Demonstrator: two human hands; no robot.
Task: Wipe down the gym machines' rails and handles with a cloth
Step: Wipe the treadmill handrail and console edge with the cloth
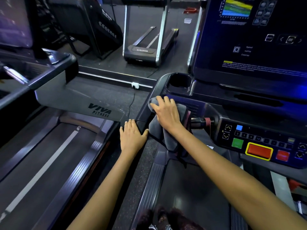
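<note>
I stand on a treadmill whose console [259, 141] fills the right side. My right hand [166, 112] presses a grey cloth [167, 135] against the console's left corner, just below the cup holder [180, 83]. Most of the cloth hangs down under my wrist, a pink edge showing. My left hand [132, 136] lies flat, fingers together, over the top of the dark left handrail [142, 117], holding nothing. A short black handle [199, 121] with a red band sticks out right of the cloth.
A second treadmill with a VIVA FITNESS cover [99, 109] runs along the left, separated by a narrow strip of floor. The lit screen [249, 39] rises at the upper right. Another treadmill [149, 45] and a black machine [93, 27] stand farther ahead.
</note>
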